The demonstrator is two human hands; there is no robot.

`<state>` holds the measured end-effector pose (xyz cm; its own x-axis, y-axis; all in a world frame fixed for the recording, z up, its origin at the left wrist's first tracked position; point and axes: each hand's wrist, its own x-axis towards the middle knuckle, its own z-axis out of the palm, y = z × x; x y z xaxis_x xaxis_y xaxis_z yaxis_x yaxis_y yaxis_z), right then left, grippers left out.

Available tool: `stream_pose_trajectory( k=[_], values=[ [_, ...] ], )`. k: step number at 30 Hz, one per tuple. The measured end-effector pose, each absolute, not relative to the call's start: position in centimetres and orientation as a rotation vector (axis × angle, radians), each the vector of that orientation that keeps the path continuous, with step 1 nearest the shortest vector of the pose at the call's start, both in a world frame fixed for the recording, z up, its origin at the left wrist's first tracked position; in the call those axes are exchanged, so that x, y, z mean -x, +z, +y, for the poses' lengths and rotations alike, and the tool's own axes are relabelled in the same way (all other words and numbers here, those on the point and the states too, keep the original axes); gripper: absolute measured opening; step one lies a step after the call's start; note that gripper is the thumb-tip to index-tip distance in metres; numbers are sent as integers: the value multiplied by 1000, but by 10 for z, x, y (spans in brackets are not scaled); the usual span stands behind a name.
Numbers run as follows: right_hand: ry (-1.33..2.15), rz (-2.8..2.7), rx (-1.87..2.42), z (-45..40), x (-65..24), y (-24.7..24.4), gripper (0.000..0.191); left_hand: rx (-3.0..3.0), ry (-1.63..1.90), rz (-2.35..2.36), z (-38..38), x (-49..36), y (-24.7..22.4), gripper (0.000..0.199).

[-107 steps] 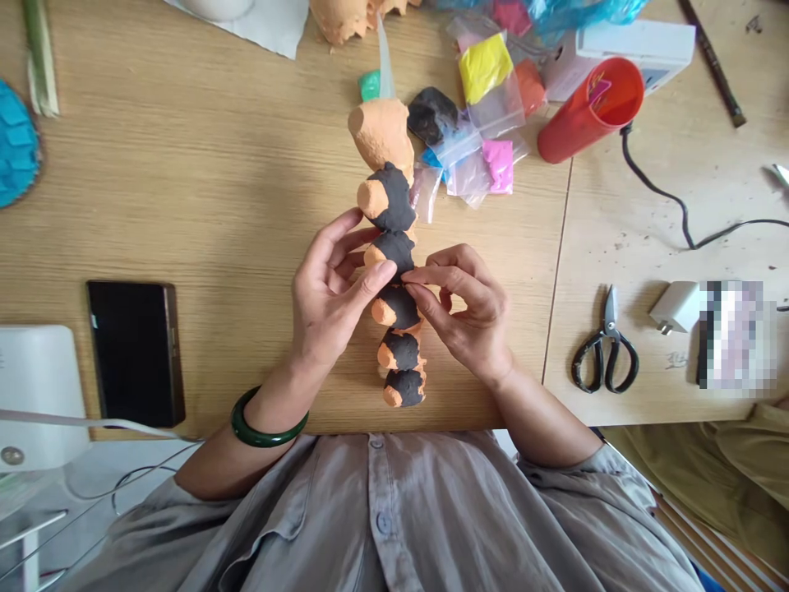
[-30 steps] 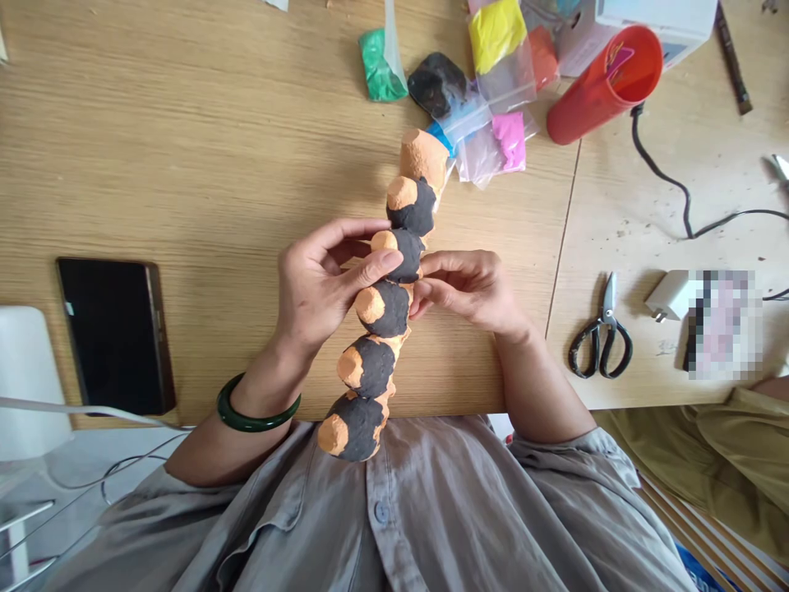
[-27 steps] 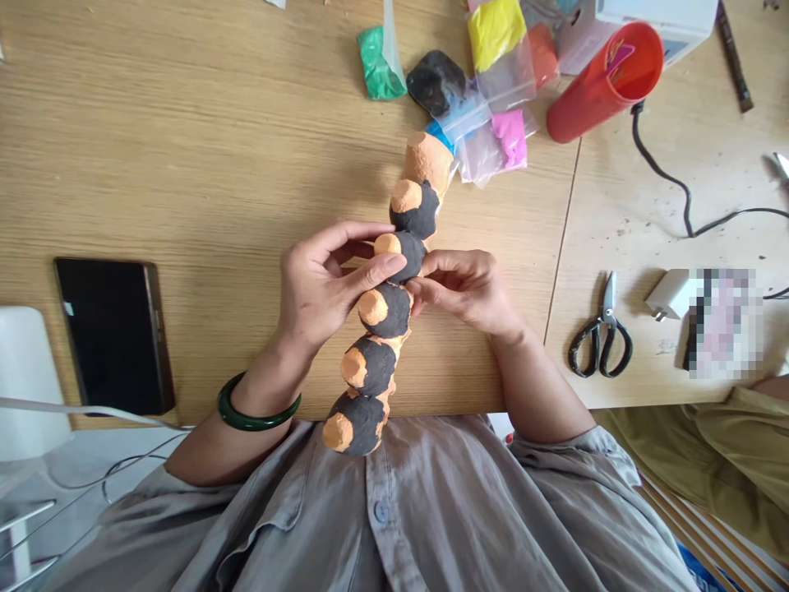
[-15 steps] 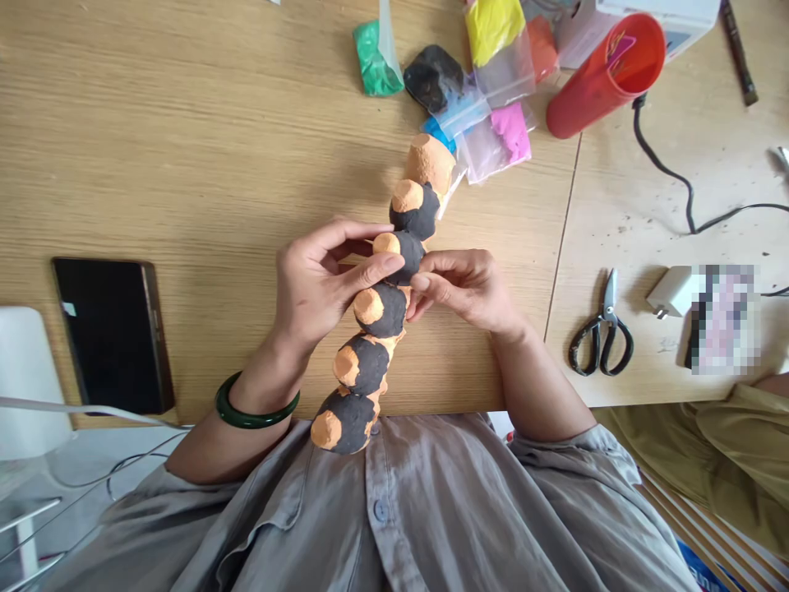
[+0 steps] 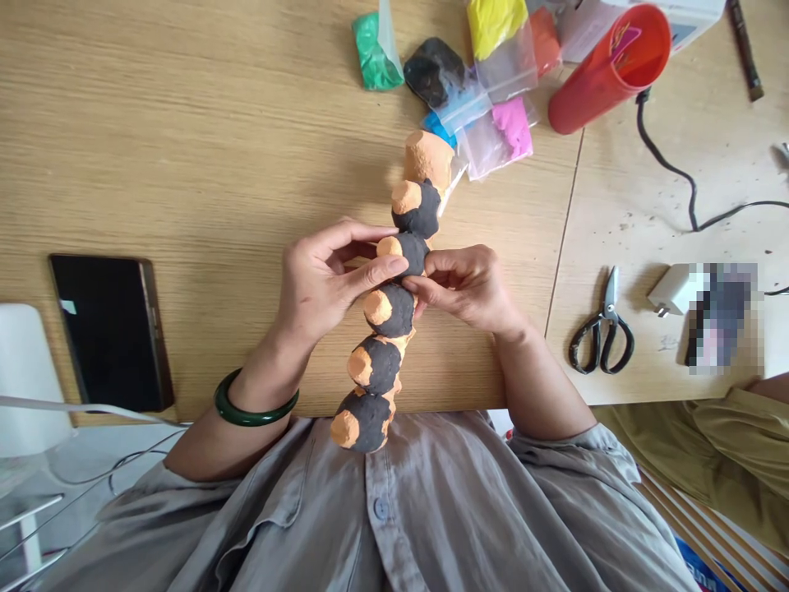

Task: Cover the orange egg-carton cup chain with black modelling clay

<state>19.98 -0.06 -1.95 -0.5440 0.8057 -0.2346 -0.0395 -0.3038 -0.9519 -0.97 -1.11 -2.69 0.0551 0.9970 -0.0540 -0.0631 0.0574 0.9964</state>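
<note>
A long, bumpy clay model (image 5: 377, 362) in orange and black runs from near the clay packets down over the table's front edge. Rounded black segments with orange knobs line its length, and a larger orange lump tops its far end. My left hand (image 5: 324, 275) grips a middle segment from the left, thumb on top and fingers beyond it. From the right, my right hand (image 5: 463, 284) pinches the edge of the same segment between thumb and bent fingers. Those fingertips are partly hidden behind the clay. A dark green bangle (image 5: 256, 403) circles my left wrist.
Bagged clay in green (image 5: 376, 53), yellow (image 5: 496, 26) and pink (image 5: 513, 127) lies at the back, beside a black clay lump (image 5: 435, 72). A red cup (image 5: 607, 74), scissors (image 5: 602, 329) and a white charger (image 5: 673, 288) are rightward. A phone (image 5: 111, 329) lies left.
The model's near end has swung a little to the right, so it stands straighter. Both hands keep their hold, with the right thumb shifted slightly left along the segment.
</note>
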Motion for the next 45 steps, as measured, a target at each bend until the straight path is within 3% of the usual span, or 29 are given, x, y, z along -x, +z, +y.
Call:
stream_pose_trajectory(
  k=[12,19,26,37,45],
  values=[
    [1878,-1482,772,2,-206,-20,41,-1006,1154,1195,-11,8,-16,28],
    [2046,-1177,897,1,-205,-20,61,-978,1196,1184,-10,7,-13,30],
    [2068,-1134,877,1,-202,-23,44,-1030,1221,1217,-10,8,-20,27],
    [1985,-1137,933,-2,-195,-21,50,-1129,1212,1262,-12,10,-23,27],
    [2085,-1029,1001,2,-194,-22,54,-1149,1162,1295,-10,14,-27,45]
  ],
)
